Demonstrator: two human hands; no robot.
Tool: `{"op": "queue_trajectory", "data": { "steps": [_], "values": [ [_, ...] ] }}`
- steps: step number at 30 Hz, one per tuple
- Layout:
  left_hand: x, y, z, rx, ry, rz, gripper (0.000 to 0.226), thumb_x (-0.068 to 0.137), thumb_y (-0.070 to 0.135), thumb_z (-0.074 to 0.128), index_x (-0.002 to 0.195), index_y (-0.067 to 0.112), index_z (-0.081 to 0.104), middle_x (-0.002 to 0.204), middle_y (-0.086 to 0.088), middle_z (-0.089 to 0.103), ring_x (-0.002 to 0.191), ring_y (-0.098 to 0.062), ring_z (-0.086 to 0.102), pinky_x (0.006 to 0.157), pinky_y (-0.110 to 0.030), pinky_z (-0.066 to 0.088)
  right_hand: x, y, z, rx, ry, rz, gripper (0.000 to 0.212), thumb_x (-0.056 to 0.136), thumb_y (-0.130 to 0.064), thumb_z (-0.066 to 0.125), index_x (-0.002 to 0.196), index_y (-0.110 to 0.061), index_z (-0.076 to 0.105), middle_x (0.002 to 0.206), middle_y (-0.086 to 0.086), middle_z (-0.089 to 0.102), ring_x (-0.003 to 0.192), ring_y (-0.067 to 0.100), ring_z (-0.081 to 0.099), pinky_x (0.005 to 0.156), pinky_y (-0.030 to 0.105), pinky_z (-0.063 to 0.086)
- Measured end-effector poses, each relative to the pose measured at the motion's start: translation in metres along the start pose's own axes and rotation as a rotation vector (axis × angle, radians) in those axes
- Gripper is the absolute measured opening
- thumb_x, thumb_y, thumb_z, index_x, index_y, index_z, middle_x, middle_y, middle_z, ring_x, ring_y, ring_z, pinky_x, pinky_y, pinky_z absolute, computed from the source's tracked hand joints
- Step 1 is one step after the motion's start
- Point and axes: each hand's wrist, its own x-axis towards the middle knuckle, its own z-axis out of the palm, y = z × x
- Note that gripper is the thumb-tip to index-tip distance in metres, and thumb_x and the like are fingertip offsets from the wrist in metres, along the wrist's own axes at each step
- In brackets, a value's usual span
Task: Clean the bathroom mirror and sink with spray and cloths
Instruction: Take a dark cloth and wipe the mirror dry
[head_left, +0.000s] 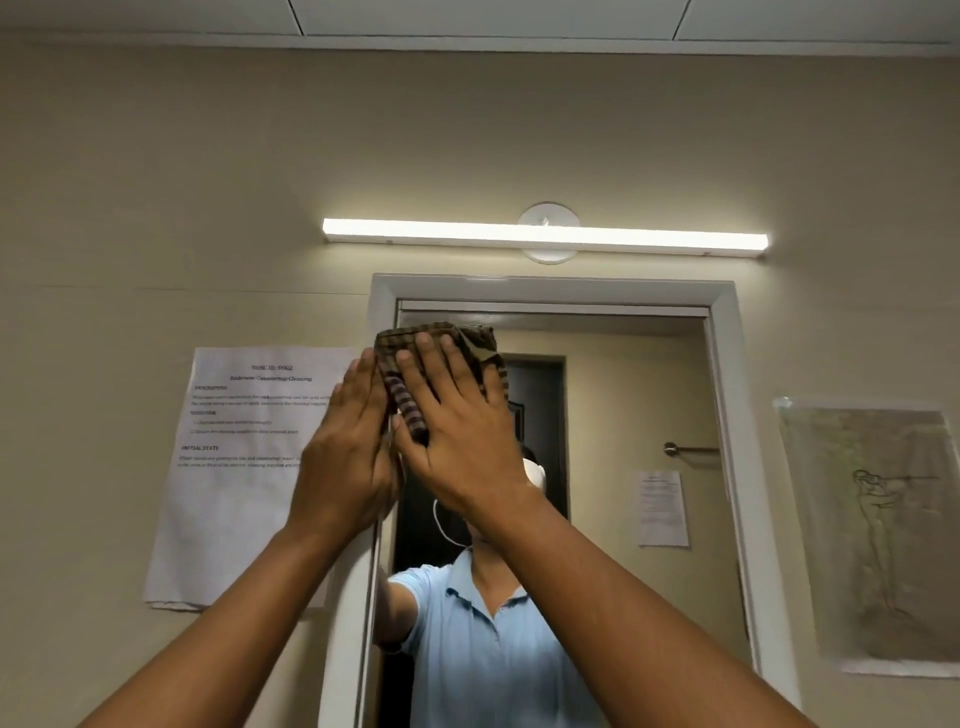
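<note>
Against the upper left corner of the mirror (623, 395), item one: right hand (457, 415), fingers straight and spread, palm flat on a folded brown striped cloth (441, 340), pressing it to the glass; nothing curled round it. Item two: left hand (348, 457), just left of the right hand and touching its edge, fingers straight and together, set edge-on along the cloth's left side and over the mirror's white frame (550, 288). Cloth: bunched, showing above the right fingertips and between the two hands. Both forearms bare, rising from the lower corners. Behind the hands, in the glass: reflection of a person in a light blue polo shirt (483, 649), a dark doorway, a towel bar (691, 449) and a small posted sheet (662, 509). Left of the left hand, partly covered by it: printed instruction sheet (234, 467) taped to the beige wall (156, 208). Above the hands: lit tube lamp (545, 236) mounted across a round base, and beyond it white ceiling panels (493, 18). Far right of the right hand, past the frame: pencil drawing (878, 535) in a clear sleeve on the wall.
</note>
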Motion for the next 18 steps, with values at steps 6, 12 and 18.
{"op": "queue_trajectory", "data": {
  "steps": [6, 12, 18],
  "values": [
    [-0.001, 0.000, 0.002, 0.072, 0.004, -0.020, 0.067, 0.093, 0.021, 0.035, 0.156, 0.018, 0.014, 0.164, 0.004, 0.009, 0.152, -0.012, 0.010, 0.120, -0.036, 0.020, -0.025, 0.056, -0.026, -0.102, -0.041, -0.026, 0.071, 0.096, -0.051, 0.032, 0.157, -0.024, 0.012, 0.166, 0.003, 0.004, 0.153, 0.020, -0.002, 0.122, 0.049, 0.000],
    [-0.002, -0.003, 0.004, 0.086, 0.007, -0.026, 0.066, 0.094, 0.021, 0.035, 0.157, 0.019, 0.014, 0.165, 0.004, 0.010, 0.152, -0.013, 0.011, 0.118, -0.036, 0.021, -0.037, 0.121, -0.061, -0.113, -0.001, 0.164, 0.070, 0.097, -0.050, 0.032, 0.158, -0.028, 0.005, 0.166, -0.002, -0.003, 0.152, 0.016, -0.009, 0.122, 0.048, -0.003],
    [-0.002, -0.001, 0.005, 0.100, 0.012, -0.030, 0.066, 0.093, 0.021, 0.035, 0.156, 0.018, 0.017, 0.164, 0.003, 0.011, 0.151, -0.015, 0.013, 0.117, -0.038, 0.024, -0.070, 0.145, -0.070, -0.100, 0.074, 0.315, 0.071, 0.098, -0.047, 0.037, 0.158, -0.028, 0.002, 0.166, -0.004, -0.007, 0.151, 0.013, -0.012, 0.122, 0.040, -0.007]
  ]
}}
